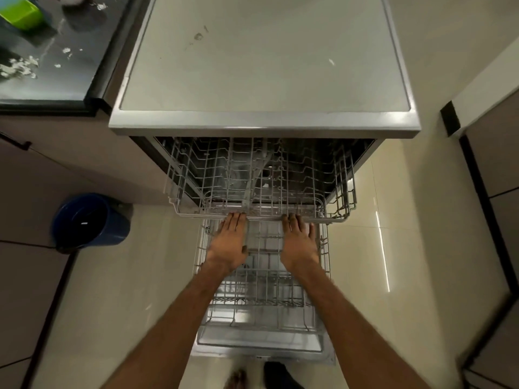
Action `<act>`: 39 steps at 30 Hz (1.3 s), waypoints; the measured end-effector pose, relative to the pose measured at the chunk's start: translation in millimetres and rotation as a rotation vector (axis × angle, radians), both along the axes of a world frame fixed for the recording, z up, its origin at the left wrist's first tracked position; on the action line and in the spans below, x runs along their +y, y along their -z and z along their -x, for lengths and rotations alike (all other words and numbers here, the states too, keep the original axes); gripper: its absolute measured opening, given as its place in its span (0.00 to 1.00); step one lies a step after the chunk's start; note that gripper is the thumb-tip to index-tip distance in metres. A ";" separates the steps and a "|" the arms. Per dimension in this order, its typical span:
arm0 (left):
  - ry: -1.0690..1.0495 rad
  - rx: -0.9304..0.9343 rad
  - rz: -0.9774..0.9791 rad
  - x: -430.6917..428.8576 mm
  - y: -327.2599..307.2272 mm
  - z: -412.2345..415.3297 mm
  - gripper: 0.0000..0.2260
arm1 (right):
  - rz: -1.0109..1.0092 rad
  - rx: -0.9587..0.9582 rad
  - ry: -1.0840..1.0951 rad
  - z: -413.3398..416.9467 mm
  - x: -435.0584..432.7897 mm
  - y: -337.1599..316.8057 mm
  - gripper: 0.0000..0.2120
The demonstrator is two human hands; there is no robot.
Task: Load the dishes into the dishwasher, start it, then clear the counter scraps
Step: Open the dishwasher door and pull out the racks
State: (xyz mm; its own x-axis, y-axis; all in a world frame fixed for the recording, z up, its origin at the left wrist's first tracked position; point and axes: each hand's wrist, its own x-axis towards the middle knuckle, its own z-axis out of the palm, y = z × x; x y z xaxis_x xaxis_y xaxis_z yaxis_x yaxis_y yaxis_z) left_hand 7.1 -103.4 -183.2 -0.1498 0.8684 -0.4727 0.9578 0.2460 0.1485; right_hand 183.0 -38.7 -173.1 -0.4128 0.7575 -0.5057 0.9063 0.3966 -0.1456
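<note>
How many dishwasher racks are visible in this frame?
2. The upper rack is partly pulled out. The lower rack is pulled out farther, below it and nearer the camera. A third inside could be hidden.

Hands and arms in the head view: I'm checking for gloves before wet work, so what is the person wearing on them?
Nothing shows. The left hand and right hand are bare: no gloves, rings or watch visible. Both forearms are uncovered to the frame's lower edge, no sleeve in sight.

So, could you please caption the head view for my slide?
Left hand and right hand touch the front rail of the upper rack; lower rack out below.
</note>
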 end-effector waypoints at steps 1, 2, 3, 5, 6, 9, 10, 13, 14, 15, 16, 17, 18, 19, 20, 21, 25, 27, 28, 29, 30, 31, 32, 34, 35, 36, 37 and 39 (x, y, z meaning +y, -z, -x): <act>0.005 -0.001 -0.004 -6.5 -1.4 -1.3 0.40 | 0.002 0.007 0.011 -1.0 -7.7 -0.7 0.42; 0.007 -0.007 -0.010 -12.9 -1.9 -2.6 0.39 | 0.002 0.008 0.019 -2.8 -15.0 -1.3 0.42; 0.006 -0.016 -0.016 -19.6 -2.6 -4.6 0.39 | 0.000 0.000 0.021 -5.4 -22.6 -2.3 0.43; 0.010 -0.029 -0.029 -33.7 -3.0 -9.3 0.39 | -0.011 -0.027 0.005 -10.6 -35.7 -4.7 0.43; 0.017 -0.033 -0.031 -40.1 -3.4 -12.2 0.39 | -0.014 -0.040 -0.003 -13.3 -41.2 -6.1 0.43; 0.049 -0.022 -0.015 -49.9 -6.0 -22.1 0.39 | -0.029 -0.069 0.003 -19.7 -46.8 -9.2 0.42; 0.060 -0.010 -0.025 -48.4 -7.9 -23.9 0.39 | -0.040 -0.074 0.005 -20.2 -44.8 -9.9 0.41; 0.105 0.005 -0.073 -38.5 -12.6 -19.7 0.36 | -0.066 -0.045 0.016 -16.1 -34.6 -11.1 0.34; 0.113 -0.003 -0.075 -36.0 -12.7 -15.4 0.35 | -0.082 -0.032 0.023 -14.6 -32.0 -9.6 0.32; 0.115 -0.007 -0.074 -35.2 -11.9 -11.0 0.34 | -0.106 -0.027 0.026 -13.2 -31.0 -7.8 0.30; 0.113 0.001 -0.079 -36.1 -10.0 -7.5 0.34 | -0.132 -0.032 0.021 -12.5 -30.8 -4.8 0.29; 0.110 0.017 -0.087 -37.6 -8.6 -5.8 0.34 | -0.157 -0.042 0.012 -12.1 -30.8 -1.8 0.28; 0.105 0.031 -0.102 -39.2 -7.2 -5.6 0.34 | -0.182 -0.048 0.003 -12.2 -30.5 1.6 0.27; 0.097 0.039 -0.125 -39.9 -6.2 -6.7 0.33 | -0.201 -0.048 -0.004 -12.3 -29.2 3.3 0.25; 0.084 0.041 -0.144 -40.0 -4.7 -7.5 0.33 | -0.210 -0.046 -0.011 -12.5 -27.3 4.5 0.23; 0.070 0.038 -0.158 -39.1 -5.0 -8.1 0.32 | -0.209 -0.049 -0.018 -12.7 -24.9 4.2 0.21; 0.049 0.045 -0.153 -38.0 -10.9 -7.2 0.30 | -0.163 -0.007 0.022 -14.7 -17.3 -0.7 0.15; 0.069 0.060 -0.128 -41.5 -13.4 -8.8 0.28 | -0.148 0.024 0.049 -17.4 -17.3 -2.4 0.13; 0.072 0.070 -0.116 -43.4 -13.6 -9.7 0.27 | -0.142 0.031 0.053 -19.0 -18.3 -2.4 0.12; 0.071 0.081 -0.105 -44.4 -13.9 -10.2 0.26 | -0.138 0.039 0.052 -20.6 -19.7 -2.2 0.12; 0.070 0.090 -0.093 -45.3 -13.8 -10.5 0.25 | -0.129 0.045 0.051 -22.1 -21.3 -1.6 0.12; 0.071 0.099 -0.077 -45.7 -14.1 -10.6 0.24 | -0.124 0.049 0.049 -23.5 -22.9 -0.9 0.12; 0.077 0.108 -0.058 -46.9 -13.4 -10.5 0.23 | -0.117 0.049 0.051 -24.9 -24.9 -1.0 0.12; 0.093 0.124 -0.027 -50.1 -13.7 -12.0 0.21 | -0.113 0.053 0.057 -27.5 -28.7 -3.1 0.12; 0.106 0.133 -0.018 -52.0 -15.4 -13.2 0.20 | -0.113 0.058 0.056 -28.7 -30.8 -5.0 0.12; 0.119 0.141 -0.019 -53.6 -16.2 -14.3 0.20 | -0.114 0.064 0.055 -29.7 -33.0 -6.7 0.13; 0.132 0.146 -0.024 -55.2 -17.5 -15.1 0.20 | -0.116 0.074 0.051 -30.8 -35.1 -7.5 0.13; 0.153 0.163 -0.028 -58.1 -20.6 -16.8 0.19 | -0.122 0.082 0.043 -32.9 -39.4 -7.9 0.13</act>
